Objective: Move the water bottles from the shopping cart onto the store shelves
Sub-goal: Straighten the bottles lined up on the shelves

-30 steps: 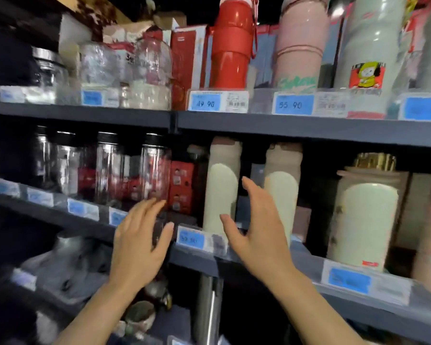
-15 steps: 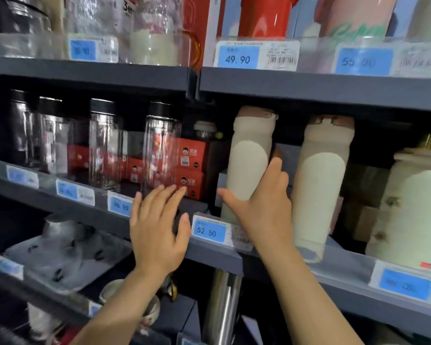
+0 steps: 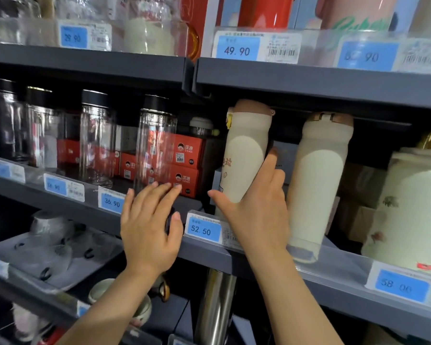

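Right hand (image 3: 256, 215): wrapped around the lower body of the cream bottle (image 3: 244, 155), thumb stretched across the near face, fingertips reaching behind the far side, grasping it. Bottle: tilted, brown cap leaning toward the underside of the shelf above, base hidden behind the hand near the front edge of the middle shelf (image 3: 209, 255), directly behind the 52.50 price tag (image 3: 204, 230); whether the base touches the shelf cannot be told. Left hand (image 3: 148, 227): open, fingers spread, holding nothing, hovering at the front edge of the same shelf just left of that tag, near the clear bottle (image 3: 157, 150) with the black lid. Neighbours: a second cream bottle (image 3: 319, 185) standing just beside the right hand on its far side; red boxes (image 3: 184, 168) behind the clear bottles. Risks, as judged: the tilted cap probably has little room under the upper shelf, so straightening it carelessly may knock the cap against the metal; the knuckles sit near the second cream bottle and a sideways nudge could topple it off the front edge; the base may catch the raised tag strip and tip forward if let go early. Cart: not in view.
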The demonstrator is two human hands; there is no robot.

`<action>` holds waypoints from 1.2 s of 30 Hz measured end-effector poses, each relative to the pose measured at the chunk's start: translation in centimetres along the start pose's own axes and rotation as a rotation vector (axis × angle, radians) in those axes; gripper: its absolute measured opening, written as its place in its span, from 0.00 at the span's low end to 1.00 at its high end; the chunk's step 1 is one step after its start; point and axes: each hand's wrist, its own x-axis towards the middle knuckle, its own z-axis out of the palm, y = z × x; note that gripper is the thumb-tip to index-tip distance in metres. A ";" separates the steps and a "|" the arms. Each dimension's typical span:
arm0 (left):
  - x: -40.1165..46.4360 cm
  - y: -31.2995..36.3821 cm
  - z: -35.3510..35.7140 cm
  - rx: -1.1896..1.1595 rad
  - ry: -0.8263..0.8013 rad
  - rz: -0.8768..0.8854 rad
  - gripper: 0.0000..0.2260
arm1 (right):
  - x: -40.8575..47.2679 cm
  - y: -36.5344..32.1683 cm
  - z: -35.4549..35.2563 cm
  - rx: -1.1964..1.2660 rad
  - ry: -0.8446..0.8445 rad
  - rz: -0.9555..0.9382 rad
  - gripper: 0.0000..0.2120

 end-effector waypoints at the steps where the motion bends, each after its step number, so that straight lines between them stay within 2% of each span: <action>1: 0.0 -0.1 0.0 0.004 0.002 0.011 0.20 | 0.0 0.1 0.1 0.004 0.004 -0.006 0.57; 9: 0.0 -0.2 -0.1 -0.003 -0.010 0.021 0.21 | -0.3 0.3 0.2 0.083 -0.022 -0.026 0.47; 13: -0.1 -0.3 -0.1 0.009 -0.017 0.027 0.21 | 0.1 0.4 0.4 -0.020 -0.037 0.016 0.52; 21: -0.1 -0.2 -0.1 0.012 -0.015 0.024 0.21 | -0.4 0.7 0.2 0.160 -0.063 -0.046 0.49; 29: -0.2 -0.2 0.0 0.015 -0.012 0.020 0.21 | -0.4 0.7 -0.1 0.082 -0.067 -0.035 0.50; 33: -0.1 -0.2 -0.1 0.018 -0.027 0.019 0.21 | -0.4 0.7 -0.3 0.000 -0.068 -0.038 0.55; 36: -0.1 -0.2 -0.1 0.022 -0.029 0.019 0.21 | -0.3 0.9 -0.3 0.069 -0.083 -0.058 0.54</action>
